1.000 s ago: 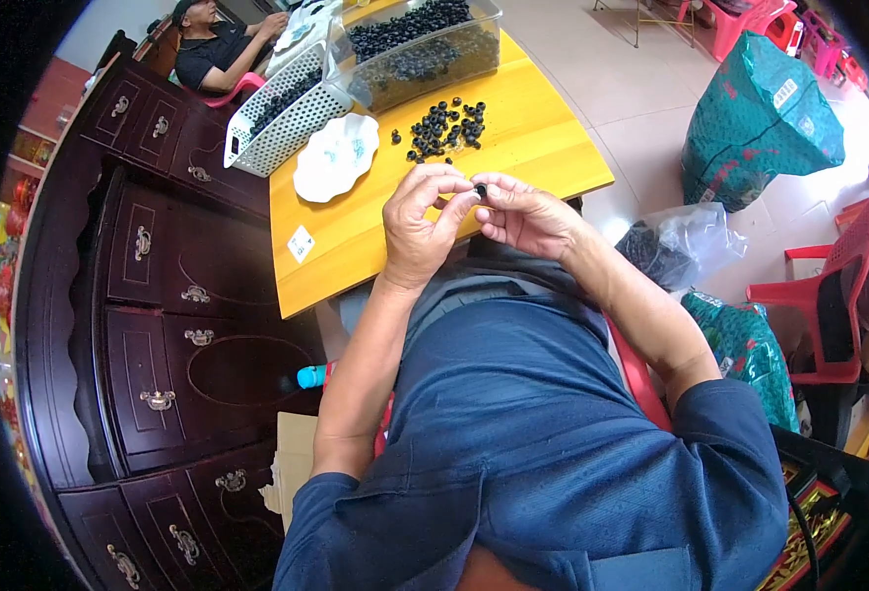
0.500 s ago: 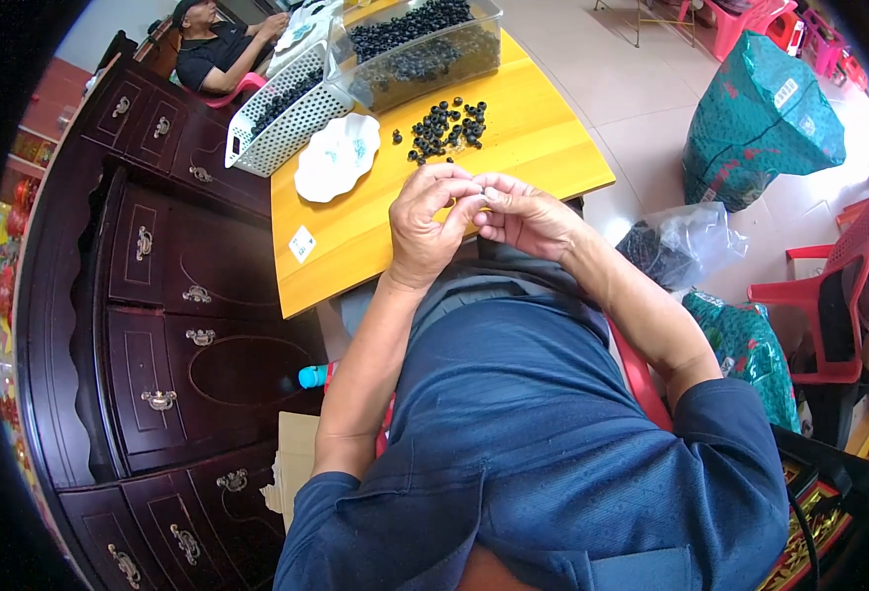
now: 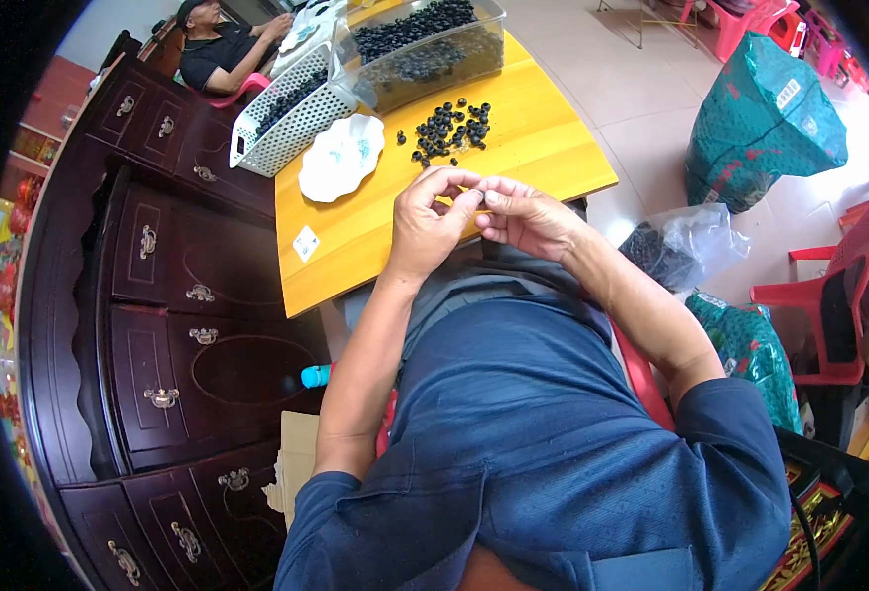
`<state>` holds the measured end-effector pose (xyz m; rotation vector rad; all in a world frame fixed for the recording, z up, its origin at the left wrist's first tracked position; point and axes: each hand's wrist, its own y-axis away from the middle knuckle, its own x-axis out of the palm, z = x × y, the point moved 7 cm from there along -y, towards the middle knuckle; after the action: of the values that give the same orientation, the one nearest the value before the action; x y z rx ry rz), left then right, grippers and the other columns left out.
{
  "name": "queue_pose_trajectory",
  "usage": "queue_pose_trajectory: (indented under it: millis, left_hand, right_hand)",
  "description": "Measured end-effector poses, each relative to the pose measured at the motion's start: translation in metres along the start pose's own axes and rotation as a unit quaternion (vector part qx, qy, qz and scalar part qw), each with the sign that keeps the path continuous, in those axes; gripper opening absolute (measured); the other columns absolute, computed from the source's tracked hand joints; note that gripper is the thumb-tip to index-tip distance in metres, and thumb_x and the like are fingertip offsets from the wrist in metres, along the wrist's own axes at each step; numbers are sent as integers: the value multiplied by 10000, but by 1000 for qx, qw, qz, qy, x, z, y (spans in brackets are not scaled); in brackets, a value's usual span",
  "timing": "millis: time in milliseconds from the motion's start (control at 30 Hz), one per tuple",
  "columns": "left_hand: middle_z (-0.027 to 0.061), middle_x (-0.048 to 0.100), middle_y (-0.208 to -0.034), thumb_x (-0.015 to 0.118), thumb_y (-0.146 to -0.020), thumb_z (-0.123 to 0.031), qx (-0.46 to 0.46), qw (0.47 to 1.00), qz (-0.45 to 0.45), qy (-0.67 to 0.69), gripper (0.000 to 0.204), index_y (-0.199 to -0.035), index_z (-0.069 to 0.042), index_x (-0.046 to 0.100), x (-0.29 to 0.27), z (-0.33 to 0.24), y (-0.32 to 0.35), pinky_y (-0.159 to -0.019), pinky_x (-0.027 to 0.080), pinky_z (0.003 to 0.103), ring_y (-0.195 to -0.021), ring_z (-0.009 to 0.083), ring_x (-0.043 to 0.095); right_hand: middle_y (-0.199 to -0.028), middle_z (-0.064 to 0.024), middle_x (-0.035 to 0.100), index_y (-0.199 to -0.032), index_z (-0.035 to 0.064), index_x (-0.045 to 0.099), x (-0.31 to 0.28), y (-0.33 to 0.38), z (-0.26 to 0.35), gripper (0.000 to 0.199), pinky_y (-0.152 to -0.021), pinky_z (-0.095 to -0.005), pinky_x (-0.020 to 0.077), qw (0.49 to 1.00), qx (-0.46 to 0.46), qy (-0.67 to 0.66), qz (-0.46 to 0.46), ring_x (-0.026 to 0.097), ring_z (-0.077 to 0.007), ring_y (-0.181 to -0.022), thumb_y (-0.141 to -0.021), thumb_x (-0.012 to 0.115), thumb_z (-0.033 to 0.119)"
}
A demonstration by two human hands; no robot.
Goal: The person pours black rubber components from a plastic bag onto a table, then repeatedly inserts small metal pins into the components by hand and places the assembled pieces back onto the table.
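Over the near edge of the yellow table, my left hand and my right hand meet at their fingertips. Both are closed in a pinch, thumbs against forefingers. A tiny dark piece seems to sit where they touch, mostly covered by the fingers, and its kind cannot be made out. Just beyond my hands lies a loose scatter of small round black parts. To their left rests a white scalloped dish holding small pale blue-green bits.
A clear plastic bin and a white perforated basket, both holding black parts, stand at the table's far side. A small white card lies at left. Dark drawers flank the left; green bags stand right. Another person sits beyond.
My hands stay together with only slight finger movement; the left fingers have closed in a little. The whole view has shifted very slightly.
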<state>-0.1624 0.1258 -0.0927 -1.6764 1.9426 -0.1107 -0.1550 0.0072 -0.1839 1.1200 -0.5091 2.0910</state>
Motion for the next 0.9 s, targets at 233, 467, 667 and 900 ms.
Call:
queue_pose_trajectory:
  millis: [233, 467, 667, 900]
  left_hand:
    - [-9, 679, -814, 698, -893, -72, -79, 996, -27, 18, 117, -997, -20, 709, -13, 24, -9, -651, 495, 210, -697, 60, 604]
    - [82, 722, -813, 698, -840, -122, -41, 977, -16, -208, 142, -948, -35, 730, -33, 56, -41, -638, 531, 295, -669, 155, 668]
    - [111, 721, -867, 707, -823, -145, -4, 940, 53, -338, 178, -978, -64, 743, -20, 81, -59, -694, 551, 325, -727, 207, 694]
    - [94, 722, -893, 707, -813, -173, -12, 926, 82, -367, 182, -979, -115, 753, -13, 93, -73, -732, 553, 345, -779, 235, 697]
  right_hand:
    - [-1055, -33, 704, -1147, 127, 607, -4, 3, 6, 228, -806, -279, 557, 998, 12, 8, -57, 675, -109, -860, -944, 672, 207]
    - [-1044, -45, 714, -1118, 107, 621, -31, 1, 9, 202, -758, -275, 560, 992, 15, -29, -125, 671, -111, -827, -943, 667, 197]
    - [-1059, -33, 710, -1239, 79, 601, -29, 0, 10, 298, -753, -255, 569, 994, 13, -15, -103, 668, -85, -818, -963, 636, 186]
    - [-1065, -28, 711, -1237, 74, 600, -24, 1, 11, 276, -737, -244, 574, 995, 9, -2, -96, 675, -75, -811, -977, 611, 164]
